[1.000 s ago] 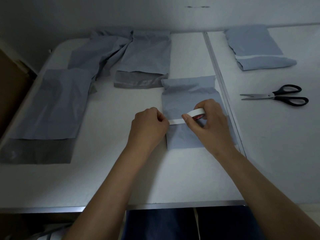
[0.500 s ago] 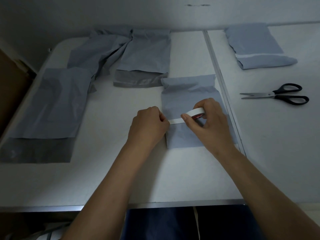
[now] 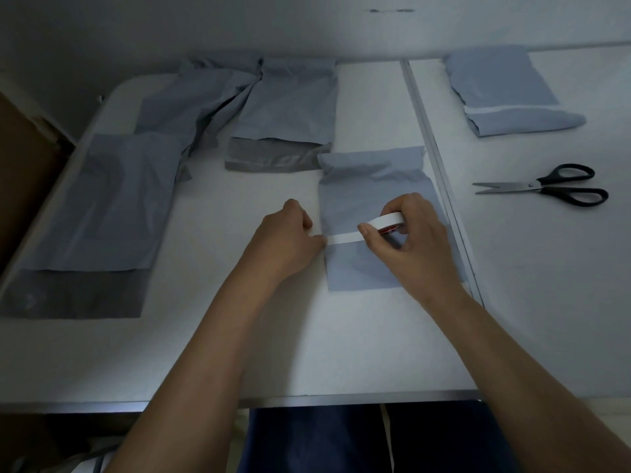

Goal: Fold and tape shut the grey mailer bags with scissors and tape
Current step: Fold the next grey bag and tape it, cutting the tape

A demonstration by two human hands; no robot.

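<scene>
A folded grey mailer bag (image 3: 370, 186) lies in the middle of the white table (image 3: 307, 343). My right hand (image 3: 413, 247) grips a white tape roll (image 3: 387, 220) over the bag. A strip of white tape (image 3: 343, 238) runs left from the roll across the bag. My left hand (image 3: 285, 238) pinches the strip's free end at the bag's left edge. Black-handled scissors (image 3: 549, 184) lie shut on the table to the right, away from both hands.
Three unfolded grey mailer bags (image 3: 102, 213) (image 3: 191, 104) (image 3: 286, 110) lie at the left and back. A folded, taped bag (image 3: 505, 97) sits at the back right. A seam (image 3: 430, 138) splits the tabletop right of the bag. A brown box (image 3: 24, 172) stands at the left.
My right hand has drawn the roll slightly to the right, so a longer strip of tape lies across the bag. My left hand stays at the bag's left edge.
</scene>
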